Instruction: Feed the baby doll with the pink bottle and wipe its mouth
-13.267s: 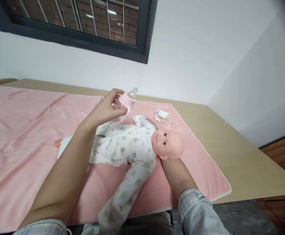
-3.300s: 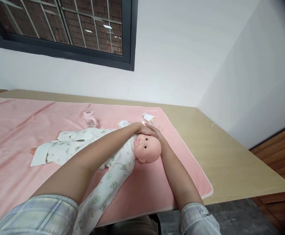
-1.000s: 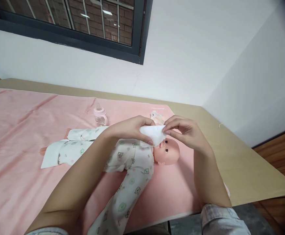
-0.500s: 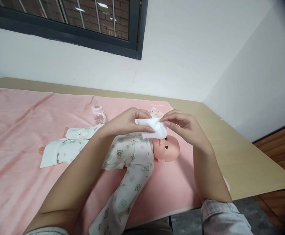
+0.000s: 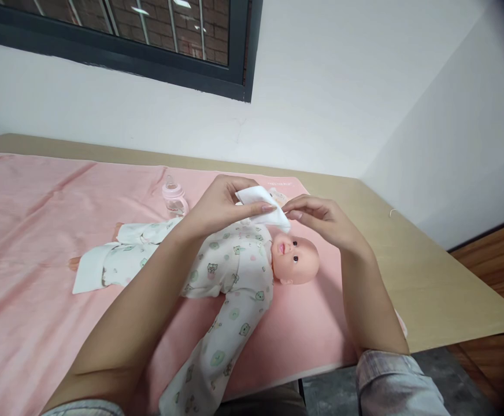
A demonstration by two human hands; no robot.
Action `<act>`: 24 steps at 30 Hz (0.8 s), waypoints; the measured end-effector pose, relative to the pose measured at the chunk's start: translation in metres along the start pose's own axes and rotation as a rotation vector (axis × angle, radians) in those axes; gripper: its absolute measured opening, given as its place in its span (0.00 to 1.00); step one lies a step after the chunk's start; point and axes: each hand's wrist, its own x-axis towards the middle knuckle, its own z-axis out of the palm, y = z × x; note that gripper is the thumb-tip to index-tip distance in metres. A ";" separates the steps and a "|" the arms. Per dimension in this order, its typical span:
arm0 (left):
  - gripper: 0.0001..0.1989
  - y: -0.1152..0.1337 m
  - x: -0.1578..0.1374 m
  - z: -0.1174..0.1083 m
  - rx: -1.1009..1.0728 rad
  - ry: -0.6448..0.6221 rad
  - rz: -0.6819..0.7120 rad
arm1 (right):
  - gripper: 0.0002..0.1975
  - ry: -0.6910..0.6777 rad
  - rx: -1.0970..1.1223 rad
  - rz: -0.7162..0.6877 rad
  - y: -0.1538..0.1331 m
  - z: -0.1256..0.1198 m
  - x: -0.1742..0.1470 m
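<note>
Left hand (image 5: pixel 221 203) has the folded white cloth (image 5: pixel 274 218) clamped under its thumb; right hand (image 5: pixel 325 222) has fingertips at the cloth's right edge, can't tell if pinching. Cloth's long axis slants down rightward, left palm to right fingertips, held above the doll (image 5: pixel 297 260), whose head is nearer the right hand.

Soft light; glare on window (image 5: pixel 186 36); dark vignetting upper right.
</note>
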 end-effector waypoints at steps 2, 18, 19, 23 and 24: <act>0.13 -0.004 0.001 -0.001 0.035 -0.072 -0.051 | 0.13 0.087 0.045 0.050 0.016 -0.009 0.004; 0.14 -0.027 0.001 0.044 0.434 -0.504 -0.208 | 0.13 0.237 0.275 0.533 0.152 -0.014 0.016; 0.13 -0.026 0.001 0.045 0.443 -0.505 -0.199 | 0.13 0.232 0.297 0.532 0.157 -0.013 0.016; 0.10 -0.027 -0.001 0.048 0.461 -0.507 -0.174 | 0.14 0.204 0.361 0.512 0.177 -0.004 0.018; 0.09 -0.027 -0.001 0.048 0.465 -0.507 -0.176 | 0.15 0.192 0.364 0.512 0.181 -0.002 0.019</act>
